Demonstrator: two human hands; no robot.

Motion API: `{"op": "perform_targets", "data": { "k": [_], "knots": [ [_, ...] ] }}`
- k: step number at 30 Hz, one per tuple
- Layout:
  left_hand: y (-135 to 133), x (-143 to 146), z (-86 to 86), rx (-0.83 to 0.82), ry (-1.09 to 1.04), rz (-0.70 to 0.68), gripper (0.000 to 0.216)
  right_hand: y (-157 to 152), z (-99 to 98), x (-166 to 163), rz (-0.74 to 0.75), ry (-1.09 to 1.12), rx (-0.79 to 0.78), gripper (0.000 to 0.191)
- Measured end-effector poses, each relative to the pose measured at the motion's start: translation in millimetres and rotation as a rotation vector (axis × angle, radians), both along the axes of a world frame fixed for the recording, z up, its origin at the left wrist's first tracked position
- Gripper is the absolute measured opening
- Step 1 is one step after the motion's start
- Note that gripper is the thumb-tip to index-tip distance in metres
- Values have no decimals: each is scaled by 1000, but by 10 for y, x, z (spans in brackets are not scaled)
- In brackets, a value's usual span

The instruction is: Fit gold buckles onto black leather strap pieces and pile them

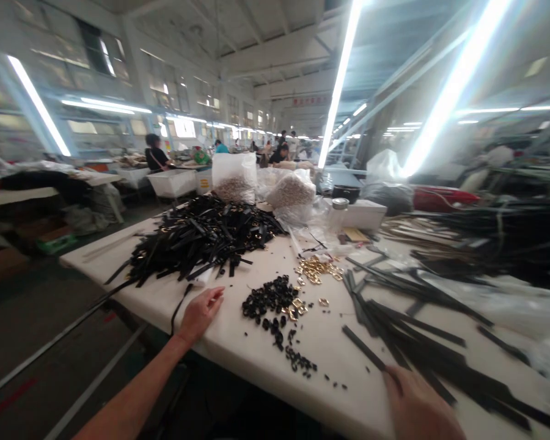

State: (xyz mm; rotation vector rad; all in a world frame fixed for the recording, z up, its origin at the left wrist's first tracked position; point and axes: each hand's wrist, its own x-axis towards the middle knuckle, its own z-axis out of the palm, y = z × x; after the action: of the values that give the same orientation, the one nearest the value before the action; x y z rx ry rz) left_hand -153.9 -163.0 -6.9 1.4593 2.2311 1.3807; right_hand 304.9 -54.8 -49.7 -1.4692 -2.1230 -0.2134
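Observation:
My left hand [200,314] rests near the table's front edge with its fingers curled together; whatever may be in them is hidden. Just beyond it lie a small white object [201,275] and a black cord that hangs over the edge. At the lower right, my right hand [419,403] grips the near end of a flat black strap [364,347], whose far end points away to the left. Between the hands sit a pile of small black fittings [272,299] and several gold metal buckles [318,269]. More black straps [421,321] lie loose beside my right hand.
A large heap of black strap pieces with gold fittings [206,232] covers the table's far left. Behind stand clear bags of small parts [293,189], a jar [340,211] and a white box [364,214]. Plastic sheeting [490,305] lies right. Other people work farther back.

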Motion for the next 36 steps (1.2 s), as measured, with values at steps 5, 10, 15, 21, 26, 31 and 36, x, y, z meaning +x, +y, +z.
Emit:
{"op": "perform_targets", "data": {
  "k": [5,10,15,21,26,31,36],
  "knots": [
    [100,404,-76,10,-110,-86,38,-83,249,-201,-201,-132,-15,25],
    [272,1017,74,-65,-358,-384,42,-161,350,-258,-117,267,-179,23],
    [385,1477,292,-230,-573,-667,55,-544,506,-505,174,882,-610,21],
    [365,1633,376,-285,-706,-680,48,-820,553,-706,282,1091,-887,20],
    [295,1618,382,-309,-793,-628,52,-908,571,-775,288,988,-820,22],
    [224,1620,346,-328,-866,-616,57,-972,567,-915,338,821,-651,23],
    [177,1630,288,-338,-957,-610,58,-991,528,-983,333,845,-693,16]
  ]
}}
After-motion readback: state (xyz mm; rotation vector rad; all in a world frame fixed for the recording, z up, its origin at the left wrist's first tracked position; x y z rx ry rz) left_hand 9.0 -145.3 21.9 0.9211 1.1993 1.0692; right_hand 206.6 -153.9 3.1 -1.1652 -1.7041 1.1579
